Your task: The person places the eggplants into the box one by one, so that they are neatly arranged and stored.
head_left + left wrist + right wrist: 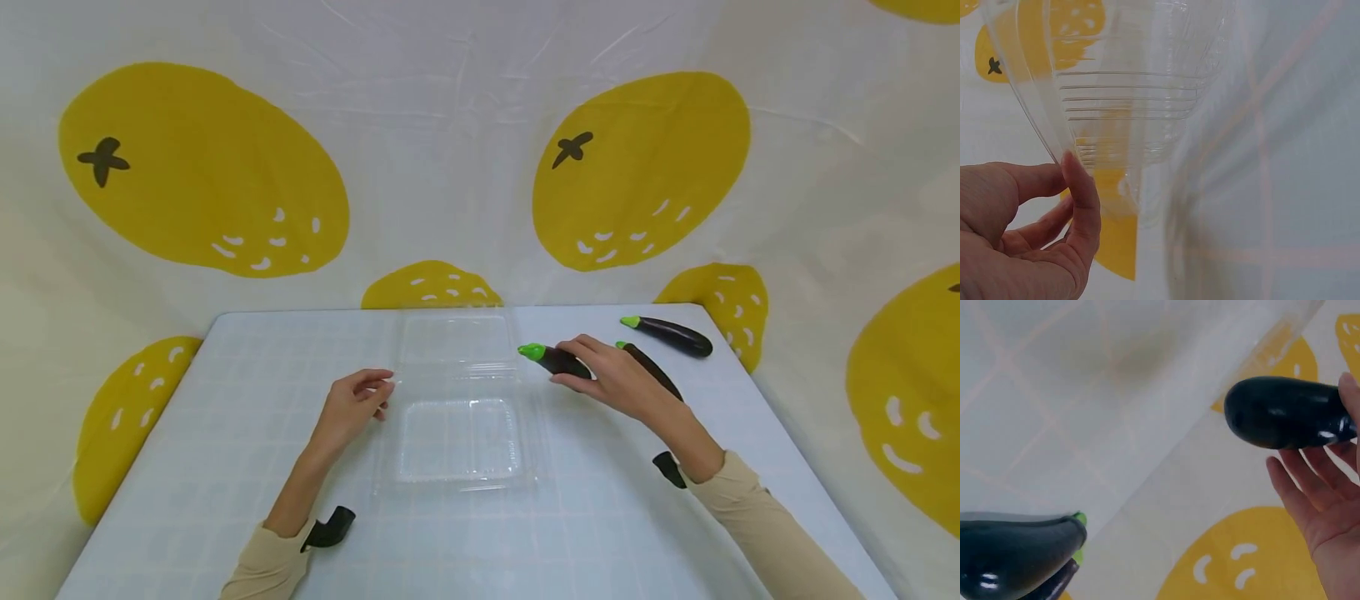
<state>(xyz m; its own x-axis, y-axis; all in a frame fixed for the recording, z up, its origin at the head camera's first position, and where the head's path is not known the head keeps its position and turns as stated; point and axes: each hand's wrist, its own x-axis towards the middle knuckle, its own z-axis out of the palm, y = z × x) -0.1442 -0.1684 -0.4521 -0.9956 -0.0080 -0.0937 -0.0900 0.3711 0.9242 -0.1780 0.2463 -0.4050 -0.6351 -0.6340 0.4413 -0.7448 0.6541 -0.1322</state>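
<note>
A clear plastic clamshell container point(459, 442) lies with its lid raised at the middle of the table. My left hand point(358, 400) pinches the container's left edge between thumb and index finger, as the left wrist view of the hand point(1054, 231) shows. To the right of the container, my right hand point(611, 375) holds an eggplant point(564, 362) with a bright green stem end pointing left. In the right wrist view that dark, glossy eggplant point(1285, 412) sits between thumb and fingers, off the table. No contents show inside the container.
Two more eggplants are on the table's right side: one point(675, 336) near the back edge, another point(651, 371) partly hidden behind my right hand. A pale checked cloth point(247, 400) covers the table. Behind it hangs a white curtain point(442, 167) printed with yellow fruit.
</note>
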